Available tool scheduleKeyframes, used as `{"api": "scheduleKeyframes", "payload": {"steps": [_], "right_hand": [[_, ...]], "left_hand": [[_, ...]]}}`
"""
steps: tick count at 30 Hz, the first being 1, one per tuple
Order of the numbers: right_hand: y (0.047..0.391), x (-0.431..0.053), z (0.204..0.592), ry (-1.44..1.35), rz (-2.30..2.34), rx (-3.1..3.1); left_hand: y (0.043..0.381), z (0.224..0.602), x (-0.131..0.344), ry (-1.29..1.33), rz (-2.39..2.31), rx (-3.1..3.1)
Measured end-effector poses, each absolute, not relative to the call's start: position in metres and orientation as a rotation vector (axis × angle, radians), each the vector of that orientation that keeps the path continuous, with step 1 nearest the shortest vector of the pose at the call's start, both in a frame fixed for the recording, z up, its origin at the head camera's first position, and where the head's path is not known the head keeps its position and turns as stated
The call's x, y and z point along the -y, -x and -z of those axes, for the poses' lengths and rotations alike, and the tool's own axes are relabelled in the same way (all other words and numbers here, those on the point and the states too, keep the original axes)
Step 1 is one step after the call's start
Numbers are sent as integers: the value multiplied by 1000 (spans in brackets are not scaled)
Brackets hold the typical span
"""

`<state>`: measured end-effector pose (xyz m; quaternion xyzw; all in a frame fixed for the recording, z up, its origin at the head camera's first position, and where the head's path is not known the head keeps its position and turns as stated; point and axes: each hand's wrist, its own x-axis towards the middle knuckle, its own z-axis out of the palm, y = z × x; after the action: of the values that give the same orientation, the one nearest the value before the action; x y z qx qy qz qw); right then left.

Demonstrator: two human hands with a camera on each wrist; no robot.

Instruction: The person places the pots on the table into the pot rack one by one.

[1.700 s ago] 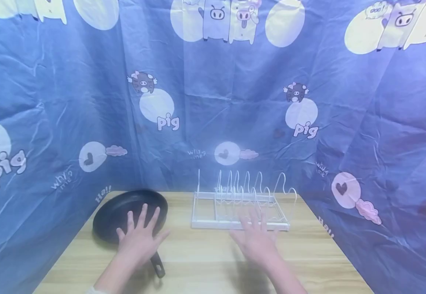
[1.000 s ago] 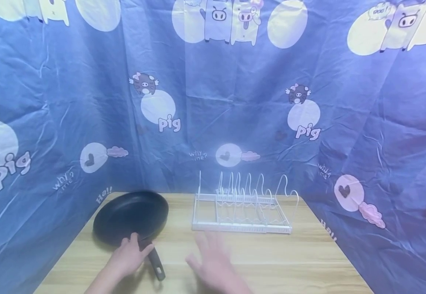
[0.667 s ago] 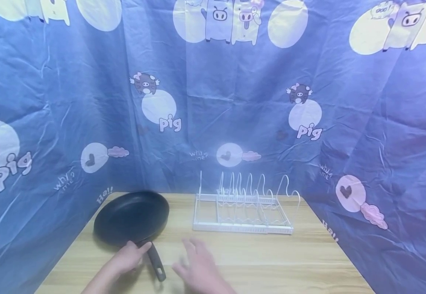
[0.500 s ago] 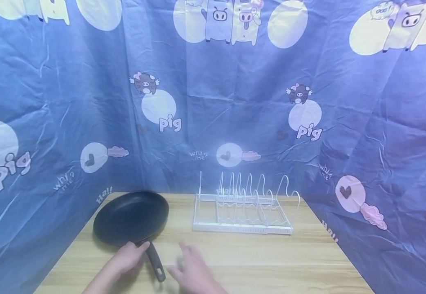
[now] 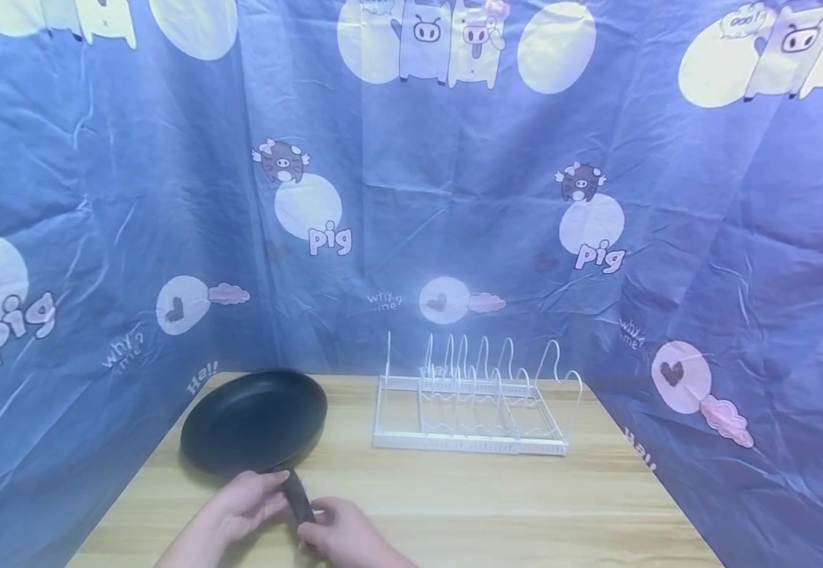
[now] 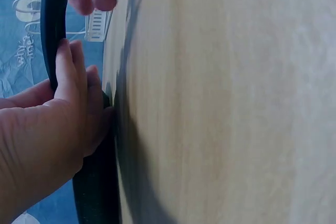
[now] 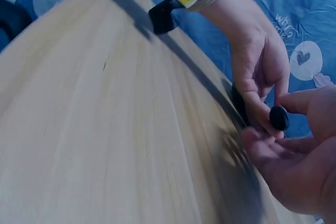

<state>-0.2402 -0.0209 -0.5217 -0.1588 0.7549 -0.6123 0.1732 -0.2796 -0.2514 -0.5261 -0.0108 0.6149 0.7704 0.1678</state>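
A black frying pan [image 5: 251,418] sits at the left of the wooden table, its handle [image 5: 297,495] pointing toward me. My left hand [image 5: 244,505] holds the handle close to the pan body, thumb on top and fingers at the side and below. At the handle's free end is my right hand [image 5: 346,532], thumb and fingers on either side of it. The right wrist view shows the handle's tip [image 7: 279,118] between those fingers. In the left wrist view the left fingers [image 6: 65,72] lie along the dark handle, and the pan's side is partly hidden behind the hand.
A white wire rack [image 5: 447,442] with several upright loops stands at the back right of the table [image 5: 496,505]. Blue cloth [image 5: 411,197] printed with pigs hangs along the back and both sides.
Both hands have come down from spread above the table. The left took hold of the handle near the pan; the right moved left to the handle's end. Pan and rack stay put.
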Motion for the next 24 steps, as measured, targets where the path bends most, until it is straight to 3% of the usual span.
{"api": "scheduleKeyframes", "payload": {"steps": [9, 24], "right_hand": [[251, 26, 533, 388, 2013, -1331], [251, 34, 530, 363, 2057, -1164]], "left_hand": [[277, 528, 261, -25, -2264, -1443], [272, 531, 261, -146, -2326, -1223]]}}
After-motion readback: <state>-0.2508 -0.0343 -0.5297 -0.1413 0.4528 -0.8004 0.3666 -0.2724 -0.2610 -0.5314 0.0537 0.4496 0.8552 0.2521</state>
